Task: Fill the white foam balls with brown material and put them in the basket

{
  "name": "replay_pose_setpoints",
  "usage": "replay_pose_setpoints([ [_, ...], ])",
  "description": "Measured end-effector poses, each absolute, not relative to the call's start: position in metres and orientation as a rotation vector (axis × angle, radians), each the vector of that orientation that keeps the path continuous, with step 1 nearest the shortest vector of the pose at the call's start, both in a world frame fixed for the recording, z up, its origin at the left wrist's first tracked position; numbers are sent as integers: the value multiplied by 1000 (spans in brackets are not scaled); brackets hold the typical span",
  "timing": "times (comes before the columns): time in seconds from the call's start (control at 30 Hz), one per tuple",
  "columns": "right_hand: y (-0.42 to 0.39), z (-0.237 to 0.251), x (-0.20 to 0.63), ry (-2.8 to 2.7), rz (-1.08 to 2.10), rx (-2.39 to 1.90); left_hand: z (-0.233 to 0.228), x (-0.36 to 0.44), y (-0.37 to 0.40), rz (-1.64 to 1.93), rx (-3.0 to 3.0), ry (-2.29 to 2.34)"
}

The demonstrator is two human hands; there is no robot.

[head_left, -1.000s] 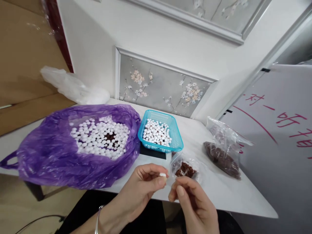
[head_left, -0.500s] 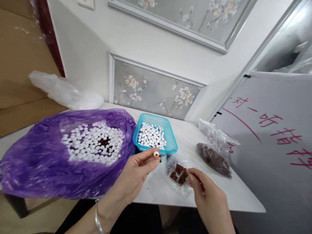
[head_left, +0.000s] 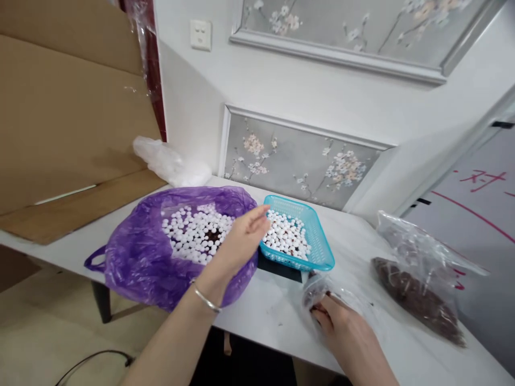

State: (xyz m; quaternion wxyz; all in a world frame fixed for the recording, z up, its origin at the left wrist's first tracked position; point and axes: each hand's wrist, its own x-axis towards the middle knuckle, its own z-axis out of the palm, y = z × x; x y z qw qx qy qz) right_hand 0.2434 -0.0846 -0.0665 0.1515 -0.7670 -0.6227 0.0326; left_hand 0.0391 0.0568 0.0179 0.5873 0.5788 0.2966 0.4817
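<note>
My left hand is above the gap between the purple plastic bag and the blue basket. Its fingers stretch toward the basket, slightly bent, and no bead shows in them. White beads lie spread in the purple bag around a dark brown patch. More white beads, some with brown in them, are in the basket. My right hand has its fingertips closed down inside a small clear bag of brown pieces. What they pinch is hidden.
At the right stands a larger clear bag of brown material, near a whiteboard with red writing. A crumpled white plastic bag lies at the back left beside cardboard. The white table meets a wall with framed panels.
My left hand has risen toward the basket's left side, and the white bead with brown in it no longer shows between its fingers. My right hand has reached deeper into the small bag. The view has shifted left.
</note>
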Motion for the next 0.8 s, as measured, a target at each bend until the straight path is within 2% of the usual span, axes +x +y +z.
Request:
replay_pose_setpoints([
  [0.23, -76, -67, 218, -1762, 107, -2039, 8, -33, 75, 836, 2062, 1318],
  [0.47, -79, -53, 214, -1704, 128, -1912, -15, -28, 77, 534, 2362, 1478],
  [0.67, -98, -40, 220, -1576, 157, -1853, -7, -28, 84, 576, 2487, 1490],
  [0.8, -112, -35, 221, -1440, 151, -1836, 11, -19, 66, 891, 2337, 1496],
])
